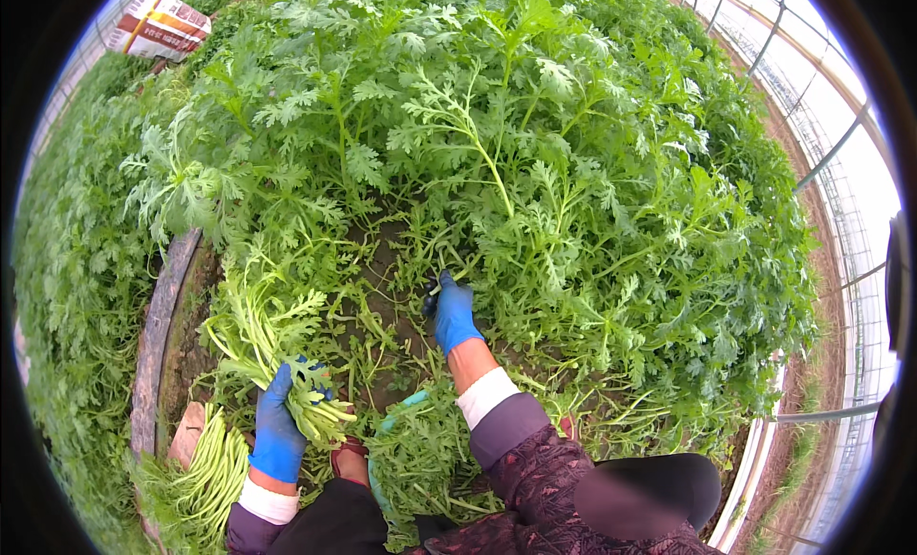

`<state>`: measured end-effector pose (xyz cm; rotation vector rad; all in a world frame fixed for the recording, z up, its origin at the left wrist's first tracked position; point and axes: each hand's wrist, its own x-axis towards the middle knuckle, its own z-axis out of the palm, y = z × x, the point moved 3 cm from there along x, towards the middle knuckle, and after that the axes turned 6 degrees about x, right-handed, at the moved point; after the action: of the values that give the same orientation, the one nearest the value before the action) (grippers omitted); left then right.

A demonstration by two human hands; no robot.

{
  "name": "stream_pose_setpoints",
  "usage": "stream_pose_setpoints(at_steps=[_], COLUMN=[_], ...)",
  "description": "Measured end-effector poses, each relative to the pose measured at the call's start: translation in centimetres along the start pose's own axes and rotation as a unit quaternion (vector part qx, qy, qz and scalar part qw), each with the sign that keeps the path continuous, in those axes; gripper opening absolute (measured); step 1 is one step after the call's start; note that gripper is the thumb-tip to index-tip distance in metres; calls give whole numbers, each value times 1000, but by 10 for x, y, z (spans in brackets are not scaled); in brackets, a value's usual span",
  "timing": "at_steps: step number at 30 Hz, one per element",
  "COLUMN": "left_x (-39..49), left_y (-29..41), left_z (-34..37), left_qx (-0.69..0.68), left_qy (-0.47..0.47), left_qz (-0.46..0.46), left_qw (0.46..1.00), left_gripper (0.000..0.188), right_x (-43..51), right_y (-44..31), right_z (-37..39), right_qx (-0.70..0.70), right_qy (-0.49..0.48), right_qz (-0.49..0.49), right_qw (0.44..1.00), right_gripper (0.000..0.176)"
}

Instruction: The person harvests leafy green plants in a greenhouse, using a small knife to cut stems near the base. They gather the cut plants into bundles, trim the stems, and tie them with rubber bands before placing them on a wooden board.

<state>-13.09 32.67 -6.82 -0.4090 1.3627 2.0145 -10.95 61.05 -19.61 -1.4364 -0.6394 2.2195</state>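
Both hands wear blue gloves. My left hand (pixel 279 412), at the lower left, is closed around a bunch of cut leafy greens (pixel 261 340), with pale stems jutting out to the right and leaves towards the upper left. My right hand (pixel 451 308) reaches in among the bases of the standing leafy plants (pixel 573 232); dark fingertips show at its left side, and whether it grips a stem or a tool cannot be told. A pile of cut greens (pixel 215 469) with its stems aligned lies left of my left forearm.
A weathered wooden board (pixel 163 340) edges the bed at left. A teal-rimmed container (pixel 380 476) full of greens stands between my arms. A printed sack (pixel 163 26) lies at the far upper left. Metal greenhouse hoops (pixel 834 150) run along the right.
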Motion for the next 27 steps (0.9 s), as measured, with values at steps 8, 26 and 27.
stream_pose_setpoints(at_steps=[8,26,27], left_x=[10,-21,-23], left_y=[-1,101,115], left_z=[6,-14,-14], left_qx=[112,-103,-99], left_qy=[-15,-368,-421], left_qz=[-98,226,258], left_qw=[989,896,864], left_gripper=[39,23,23], right_x=[-194,24,43], right_y=[35,-105,-127], right_z=[7,-4,-11], right_qx=[-85,-641,-478], right_qy=[-330,-194,-163], right_qz=[353,-234,-253], right_qw=[872,705,826], right_gripper=[23,41,36])
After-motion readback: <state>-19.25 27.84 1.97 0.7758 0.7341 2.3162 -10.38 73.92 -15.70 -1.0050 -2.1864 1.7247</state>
